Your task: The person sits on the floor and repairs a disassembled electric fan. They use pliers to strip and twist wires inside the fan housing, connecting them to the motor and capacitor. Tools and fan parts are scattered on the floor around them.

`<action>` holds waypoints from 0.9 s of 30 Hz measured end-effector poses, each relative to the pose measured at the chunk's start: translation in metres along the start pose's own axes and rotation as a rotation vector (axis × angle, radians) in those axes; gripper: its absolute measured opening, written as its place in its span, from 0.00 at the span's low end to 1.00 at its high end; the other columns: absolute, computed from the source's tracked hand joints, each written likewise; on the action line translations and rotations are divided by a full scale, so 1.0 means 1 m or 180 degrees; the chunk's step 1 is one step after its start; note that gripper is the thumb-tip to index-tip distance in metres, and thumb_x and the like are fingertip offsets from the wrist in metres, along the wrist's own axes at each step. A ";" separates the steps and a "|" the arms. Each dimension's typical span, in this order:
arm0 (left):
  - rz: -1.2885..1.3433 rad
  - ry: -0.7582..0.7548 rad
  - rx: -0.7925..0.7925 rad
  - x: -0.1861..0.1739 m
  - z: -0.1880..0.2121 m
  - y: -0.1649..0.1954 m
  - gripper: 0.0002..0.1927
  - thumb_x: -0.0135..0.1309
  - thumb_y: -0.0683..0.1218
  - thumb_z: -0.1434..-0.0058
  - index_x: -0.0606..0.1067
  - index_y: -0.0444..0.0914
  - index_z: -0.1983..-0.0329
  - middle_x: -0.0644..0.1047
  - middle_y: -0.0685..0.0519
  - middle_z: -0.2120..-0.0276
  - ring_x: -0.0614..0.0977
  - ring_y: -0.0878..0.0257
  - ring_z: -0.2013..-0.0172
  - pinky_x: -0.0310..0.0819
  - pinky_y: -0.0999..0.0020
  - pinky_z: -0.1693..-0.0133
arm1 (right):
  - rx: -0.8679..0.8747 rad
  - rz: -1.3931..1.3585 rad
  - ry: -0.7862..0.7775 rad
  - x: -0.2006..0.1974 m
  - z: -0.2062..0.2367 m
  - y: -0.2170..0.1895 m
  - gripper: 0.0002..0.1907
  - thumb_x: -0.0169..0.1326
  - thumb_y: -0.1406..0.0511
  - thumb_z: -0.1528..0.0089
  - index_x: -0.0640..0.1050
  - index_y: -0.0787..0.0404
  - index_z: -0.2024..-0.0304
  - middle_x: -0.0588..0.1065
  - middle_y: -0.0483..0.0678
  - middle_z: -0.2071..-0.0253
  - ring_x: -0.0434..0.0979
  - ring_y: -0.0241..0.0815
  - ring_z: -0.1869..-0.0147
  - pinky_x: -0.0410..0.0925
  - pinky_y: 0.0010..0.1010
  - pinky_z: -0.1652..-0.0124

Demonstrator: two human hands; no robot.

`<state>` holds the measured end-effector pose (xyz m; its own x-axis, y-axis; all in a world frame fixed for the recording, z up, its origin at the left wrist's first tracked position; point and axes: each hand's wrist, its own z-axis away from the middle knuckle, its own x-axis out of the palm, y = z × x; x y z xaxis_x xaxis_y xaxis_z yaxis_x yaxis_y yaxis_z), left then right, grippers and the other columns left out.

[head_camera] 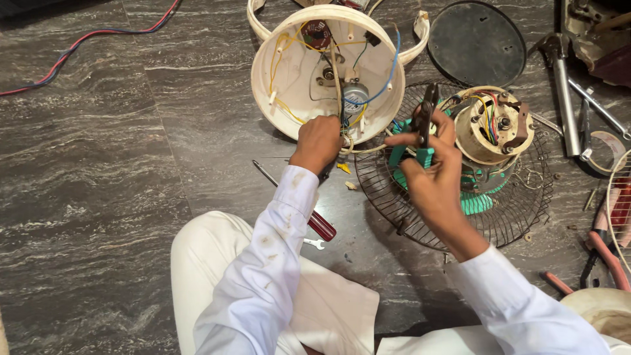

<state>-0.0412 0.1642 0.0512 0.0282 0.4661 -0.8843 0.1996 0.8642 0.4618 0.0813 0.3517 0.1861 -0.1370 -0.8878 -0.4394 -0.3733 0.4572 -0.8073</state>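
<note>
The left hand (pixel 318 142) is pinched shut on a bundle of wires (pixel 348 135) at the near rim of the cream fan base (pixel 289 66), which lies open-side up on the dark marble floor (pixel 98 197). The right hand (pixel 430 174) is wrapped tight around green-handled pliers (pixel 420 135), held upright over the wire fan guard (pixel 519 210), just beside the exposed motor (pixel 493 125). A red-handled screwdriver (pixel 321 225) lies under the left sleeve.

Both hands (pixel 318 143) (pixel 430 172) clenched, forearms converging.

Teal-handled pliers (pixel 420 141) are showing against a black wire guard (pixel 460 197); cream housing (pixel 296 72) is holding yellow and blue wires (pixel 394 59); grey-veined floor (pixel 98 197) is gleaming.
</note>
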 end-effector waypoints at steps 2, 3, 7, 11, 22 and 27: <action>0.0116 -0.0086 0.0187 0.003 -0.002 -0.011 0.10 0.61 0.44 0.48 0.80 0.33 0.65 0.81 0.37 0.64 0.82 0.40 0.59 0.76 0.49 0.56 | -0.0114 -0.0050 -0.0080 -0.005 -0.004 -0.005 0.24 0.46 0.79 0.53 0.84 0.60 0.58 0.63 0.56 0.38 0.59 0.52 0.27 0.51 0.43 0.29; 0.0173 -0.0129 0.0280 0.005 -0.003 -0.015 0.10 0.61 0.43 0.49 0.80 0.33 0.65 0.81 0.36 0.64 0.82 0.40 0.59 0.75 0.49 0.56 | -0.0247 0.0039 -0.0080 -0.005 -0.005 -0.007 0.24 0.46 0.80 0.53 0.83 0.62 0.59 0.62 0.58 0.40 0.60 0.52 0.30 0.52 0.43 0.31; 0.0637 -0.0097 0.0329 0.010 -0.007 -0.021 0.10 0.61 0.39 0.49 0.79 0.32 0.63 0.80 0.35 0.63 0.82 0.40 0.58 0.75 0.50 0.55 | 0.0465 -0.0842 -0.0717 0.011 0.001 0.003 0.16 0.47 0.78 0.47 0.70 0.60 0.57 0.75 0.48 0.56 0.77 0.40 0.46 0.70 0.32 0.45; 0.2024 -0.0704 0.0232 0.000 -0.013 -0.038 0.12 0.56 0.34 0.52 0.79 0.34 0.63 0.83 0.44 0.66 0.84 0.52 0.64 0.79 0.59 0.61 | 0.0442 0.0063 -0.0644 0.040 0.045 0.029 0.07 0.51 0.77 0.43 0.77 0.67 0.64 0.75 0.48 0.65 0.75 0.38 0.61 0.66 0.28 0.65; 0.3508 -0.1118 0.0088 -0.015 -0.023 -0.051 0.11 0.55 0.37 0.46 0.76 0.34 0.59 0.81 0.52 0.69 0.82 0.65 0.70 0.76 0.70 0.68 | 0.0831 -0.0716 -0.0242 0.058 0.074 0.073 0.10 0.46 0.79 0.44 0.78 0.67 0.70 0.72 0.47 0.43 0.77 0.44 0.45 0.71 0.31 0.49; 0.2780 -0.1288 -0.0521 -0.072 -0.005 -0.045 0.10 0.59 0.45 0.45 0.80 0.36 0.62 0.81 0.52 0.72 0.82 0.64 0.71 0.74 0.70 0.71 | 0.0346 -0.0081 -0.0866 0.059 0.073 0.055 0.11 0.49 0.81 0.47 0.79 0.70 0.65 0.71 0.58 0.48 0.73 0.57 0.40 0.63 0.40 0.40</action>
<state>-0.0567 0.0925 0.0944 0.4417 0.8811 -0.1688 -0.1891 0.2753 0.9426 0.1192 0.3286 0.0872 0.1278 -0.8588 -0.4962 -0.2710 0.4510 -0.8504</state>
